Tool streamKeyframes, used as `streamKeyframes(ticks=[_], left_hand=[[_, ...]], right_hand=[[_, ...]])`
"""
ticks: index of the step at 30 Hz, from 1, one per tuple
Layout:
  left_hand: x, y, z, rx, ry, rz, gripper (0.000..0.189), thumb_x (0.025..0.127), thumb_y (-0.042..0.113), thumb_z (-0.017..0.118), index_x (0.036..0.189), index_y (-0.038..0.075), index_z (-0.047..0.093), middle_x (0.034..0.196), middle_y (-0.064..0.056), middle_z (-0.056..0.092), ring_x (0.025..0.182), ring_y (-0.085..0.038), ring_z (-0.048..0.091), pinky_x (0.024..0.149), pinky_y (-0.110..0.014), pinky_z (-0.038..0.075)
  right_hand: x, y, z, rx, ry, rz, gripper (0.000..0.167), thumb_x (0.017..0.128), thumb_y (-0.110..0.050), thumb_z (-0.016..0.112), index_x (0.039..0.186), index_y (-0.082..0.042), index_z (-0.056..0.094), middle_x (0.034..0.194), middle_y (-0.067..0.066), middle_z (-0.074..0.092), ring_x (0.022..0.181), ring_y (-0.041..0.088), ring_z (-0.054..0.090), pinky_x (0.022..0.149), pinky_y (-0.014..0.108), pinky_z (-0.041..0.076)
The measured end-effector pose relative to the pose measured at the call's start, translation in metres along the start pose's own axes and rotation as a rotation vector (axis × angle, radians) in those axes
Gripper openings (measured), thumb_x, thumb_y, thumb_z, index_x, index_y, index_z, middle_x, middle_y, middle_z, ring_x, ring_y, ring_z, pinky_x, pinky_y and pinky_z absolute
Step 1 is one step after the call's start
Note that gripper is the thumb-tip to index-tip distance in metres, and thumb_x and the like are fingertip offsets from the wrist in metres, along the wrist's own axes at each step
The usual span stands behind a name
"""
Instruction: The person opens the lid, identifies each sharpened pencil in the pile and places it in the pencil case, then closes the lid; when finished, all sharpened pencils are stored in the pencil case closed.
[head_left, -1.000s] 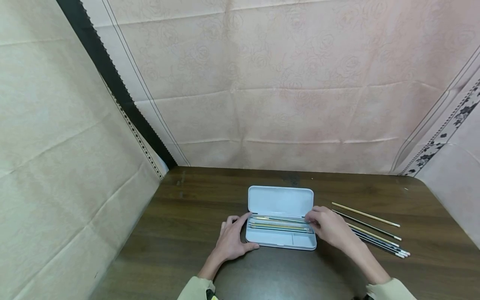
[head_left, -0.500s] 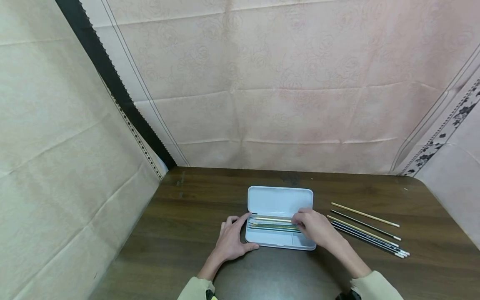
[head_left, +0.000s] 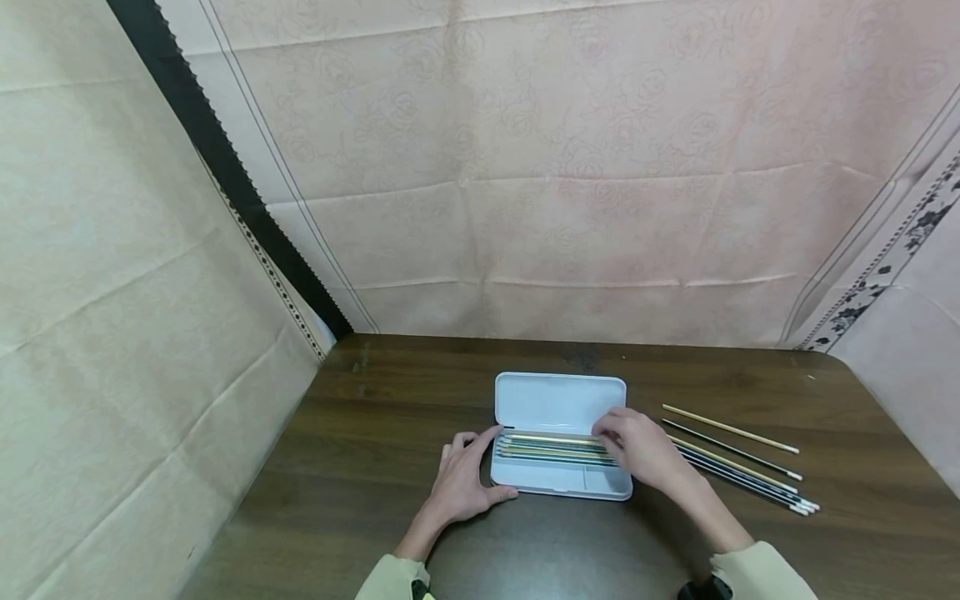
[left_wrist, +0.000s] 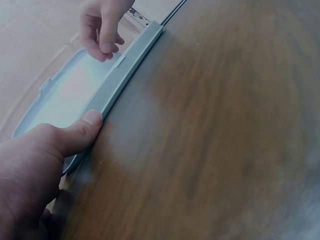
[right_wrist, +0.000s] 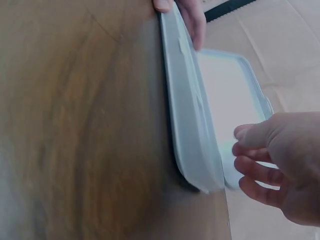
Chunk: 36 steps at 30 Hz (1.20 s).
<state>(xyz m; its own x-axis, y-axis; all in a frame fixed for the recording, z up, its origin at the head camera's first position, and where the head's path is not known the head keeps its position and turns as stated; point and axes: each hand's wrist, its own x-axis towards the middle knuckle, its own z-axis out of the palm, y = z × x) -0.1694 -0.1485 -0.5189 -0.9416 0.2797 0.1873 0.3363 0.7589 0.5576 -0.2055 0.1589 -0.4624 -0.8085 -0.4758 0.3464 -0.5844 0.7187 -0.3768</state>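
Note:
A pale blue pencil case (head_left: 536, 477) lies with its lid up on the table. Several pencils (head_left: 551, 450), dark and gold, lie side by side in its rear compartment. My left hand (head_left: 463, 482) holds the case's left end, thumb along the front wall and index finger near the hinge corner. The left wrist view shows that thumb (left_wrist: 82, 132) against the wall. Over the right part of the case hovers my right hand (head_left: 637, 446), covering the pencils' right ends. Its fingers hang loosely bent in the right wrist view, and no pencil shows between them.
Right of the case lie several loose pencils (head_left: 750, 479), some black with white ends, others gold. A single gold pencil (head_left: 731, 429) lies farther back. The brown wooden table (head_left: 390, 400) ends at pale cloth hangings (head_left: 585, 208) behind and on both sides.
My right hand has moved left from the case's right edge, then slightly back right and up, letting go of a pencil. The pencils in the case now lie closer together. My left hand stayed put.

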Motion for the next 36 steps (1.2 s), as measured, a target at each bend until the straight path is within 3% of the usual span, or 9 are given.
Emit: streamKeyframes(ticks=[6,12,18,22,29,36], left_hand=[[-0.001,0.001,-0.001,-0.008,-0.002,-0.001,0.092,0.075,0.048,0.086,0.152,0.021,0.043,0.135,-0.003,0.057,0.122,-0.028,0.039,0.090,-0.048,0.033],[0.000,0.001,0.000,0.001,-0.003,0.001,0.093,0.075,0.049,0.086,0.152,0.021,0.042,0.136,-0.002,0.057,0.122,-0.027,0.040,0.089,-0.047,0.033],[0.000,-0.001,0.000,0.006,-0.003,0.004,0.093,0.075,0.050,0.085,0.152,0.022,0.042,0.136,-0.002,0.057,0.122,-0.026,0.040,0.089,-0.047,0.033],[0.000,-0.001,0.001,0.006,-0.003,0.003,0.093,0.075,0.050,0.085,0.153,0.023,0.041,0.136,-0.001,0.057,0.122,-0.026,0.040,0.089,-0.047,0.033],[0.000,-0.001,0.002,0.014,-0.001,0.003,0.094,0.075,0.052,0.085,0.153,0.022,0.040,0.137,-0.002,0.057,0.122,-0.026,0.040,0.090,-0.047,0.033],[0.001,-0.001,0.001,0.008,0.000,-0.014,0.095,0.074,0.052,0.085,0.152,0.021,0.040,0.136,-0.003,0.057,0.121,-0.027,0.040,0.090,-0.047,0.033]], right_hand=[[-0.002,0.019,-0.009,0.133,0.184,0.011,0.015,0.083,0.007,0.076,0.094,-0.004,0.075,0.087,0.001,0.066,0.069,0.011,0.054,0.060,0.027,0.050],[-0.005,0.035,-0.017,0.262,0.283,0.209,0.012,0.094,-0.004,0.068,0.105,0.000,0.073,0.093,0.010,0.069,0.076,0.021,0.058,0.064,0.025,0.051],[0.000,0.049,-0.020,0.517,0.264,0.445,0.034,0.105,-0.025,0.056,0.123,0.002,0.064,0.106,0.025,0.065,0.087,0.037,0.062,0.068,0.031,0.054],[0.006,0.053,-0.019,0.648,0.209,0.545,0.046,0.105,-0.033,0.052,0.134,0.003,0.058,0.120,0.026,0.061,0.102,0.036,0.062,0.078,0.029,0.055],[0.018,0.047,-0.017,0.752,0.141,0.567,0.054,0.104,-0.038,0.053,0.139,0.004,0.053,0.130,0.027,0.057,0.110,0.035,0.060,0.087,0.038,0.053],[0.021,0.043,-0.018,0.770,0.127,0.565,0.053,0.104,-0.037,0.054,0.136,0.006,0.054,0.126,0.027,0.058,0.104,0.032,0.062,0.088,0.043,0.052]])
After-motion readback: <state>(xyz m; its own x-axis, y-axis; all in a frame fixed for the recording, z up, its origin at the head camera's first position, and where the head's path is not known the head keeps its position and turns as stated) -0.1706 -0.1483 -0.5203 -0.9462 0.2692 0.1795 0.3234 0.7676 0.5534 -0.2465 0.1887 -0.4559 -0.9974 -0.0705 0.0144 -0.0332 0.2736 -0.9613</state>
